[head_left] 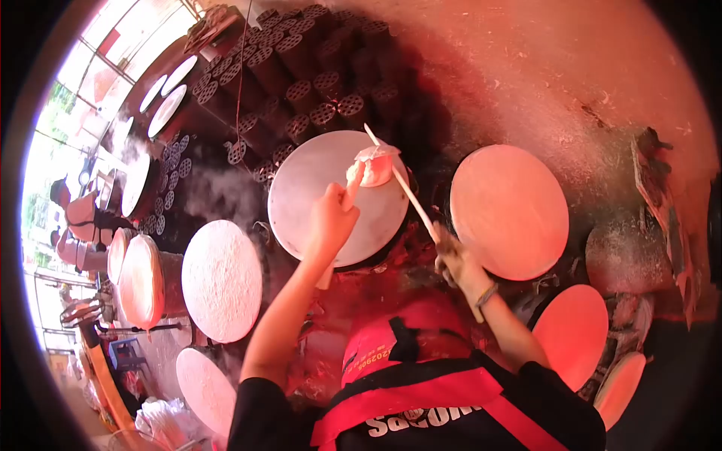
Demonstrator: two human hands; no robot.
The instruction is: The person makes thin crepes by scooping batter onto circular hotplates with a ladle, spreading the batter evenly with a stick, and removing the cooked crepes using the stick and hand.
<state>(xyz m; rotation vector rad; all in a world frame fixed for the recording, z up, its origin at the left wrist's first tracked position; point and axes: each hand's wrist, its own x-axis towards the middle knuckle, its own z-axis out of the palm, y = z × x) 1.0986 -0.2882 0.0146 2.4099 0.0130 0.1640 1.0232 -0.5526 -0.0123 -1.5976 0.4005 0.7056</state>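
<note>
A round grey griddle plate (308, 188) lies in front of me. Near its right rim sits a soft white lump (371, 174), like dough or thick batter, with a flat pale piece (377, 152) across its top. My left hand (332, 218) is over the plate, fingers curled and one finger stretched to the lump. The pale end of a wooden handle (326, 278) shows below that hand; the rest is hidden. My right hand (459, 263) is closed round a long wooden stick (410, 194), which slants up past the lump's right side.
More round plates stand around me, among them a pale one (510, 213) on the right and a white-coated one (222, 282) on the left. Stacked perforated coal cylinders (297, 83) fill the space behind. Steam drifts at left, where people (86, 218) are beyond the plates.
</note>
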